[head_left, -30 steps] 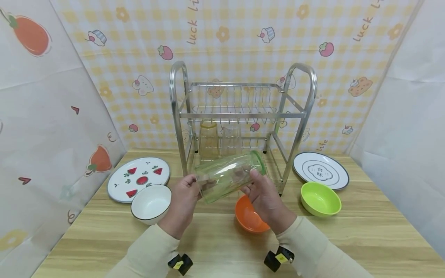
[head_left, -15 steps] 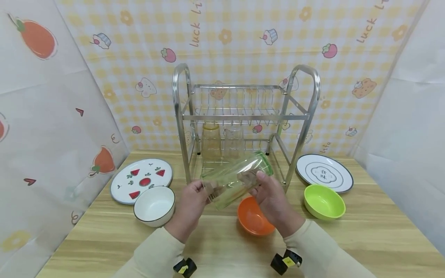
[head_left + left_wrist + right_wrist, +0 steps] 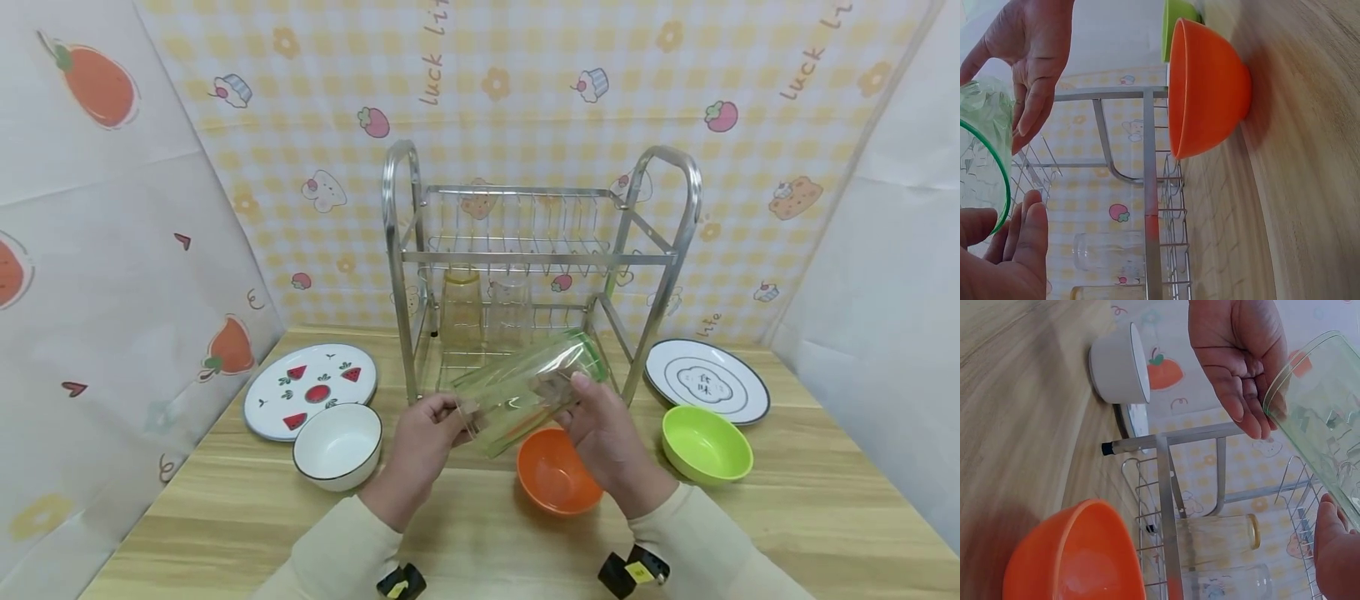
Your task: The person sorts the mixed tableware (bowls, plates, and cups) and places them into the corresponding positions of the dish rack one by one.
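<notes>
A transparent green drinking glass lies tilted between both hands, in front of the dish rack. My left hand pinches its rim at the lower left end, thumb on one side and fingers on the other. At the higher, thick green end my right hand grips it, thumb on top. An orange bowl stands on the table below the glass, near the right hand. On the rack's lower tier, a yellow glass and a clear glass stand side by side.
At left, a white bowl stands in front of a plate with watermelon pictures. At right, a lime-green bowl sits before a white dark-rimmed plate. The rack's upper tier has wire slots; patterned cloth hangs behind.
The green glass and both hands have shifted slightly right relative to the rack, and the glass slants a little more steeply. Both hands keep their hold. The whole head view has drifted a little.
</notes>
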`<state>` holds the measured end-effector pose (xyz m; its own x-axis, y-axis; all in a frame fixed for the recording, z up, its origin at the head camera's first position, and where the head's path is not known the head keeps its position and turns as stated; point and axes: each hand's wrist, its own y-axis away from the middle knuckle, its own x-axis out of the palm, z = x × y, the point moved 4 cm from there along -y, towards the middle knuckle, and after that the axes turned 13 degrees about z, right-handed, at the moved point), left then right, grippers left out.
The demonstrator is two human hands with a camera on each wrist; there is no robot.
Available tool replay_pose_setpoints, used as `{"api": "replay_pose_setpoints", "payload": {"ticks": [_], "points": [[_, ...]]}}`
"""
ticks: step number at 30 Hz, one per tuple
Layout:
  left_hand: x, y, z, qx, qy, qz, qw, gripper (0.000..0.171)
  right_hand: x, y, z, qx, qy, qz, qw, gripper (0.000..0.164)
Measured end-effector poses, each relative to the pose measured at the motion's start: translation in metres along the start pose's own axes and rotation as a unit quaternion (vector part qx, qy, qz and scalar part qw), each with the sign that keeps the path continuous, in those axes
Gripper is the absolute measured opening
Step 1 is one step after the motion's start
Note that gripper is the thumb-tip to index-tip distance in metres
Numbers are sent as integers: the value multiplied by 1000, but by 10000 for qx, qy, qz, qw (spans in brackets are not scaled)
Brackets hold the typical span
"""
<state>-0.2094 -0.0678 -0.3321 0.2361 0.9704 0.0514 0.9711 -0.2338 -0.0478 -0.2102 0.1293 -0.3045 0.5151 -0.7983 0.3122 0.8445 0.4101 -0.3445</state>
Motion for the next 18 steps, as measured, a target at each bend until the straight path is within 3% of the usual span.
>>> {"api": "replay_pose_setpoints", "payload": {"ticks": [7, 14, 18], "points": [[-7, 0, -2, -15, -126, -156, 9998, 22, -8, 2, 7, 3, 264, -117, 9996, 26], [-21, 2, -14, -246, -989, -513, 9935, 24, -16, 3, 17, -153, 416, -63, 9990, 27], [-31, 4, -20, -298, -1470, -661, 9865, 26, -20, 4, 21, 41, 601, -190, 9980, 34]]}}
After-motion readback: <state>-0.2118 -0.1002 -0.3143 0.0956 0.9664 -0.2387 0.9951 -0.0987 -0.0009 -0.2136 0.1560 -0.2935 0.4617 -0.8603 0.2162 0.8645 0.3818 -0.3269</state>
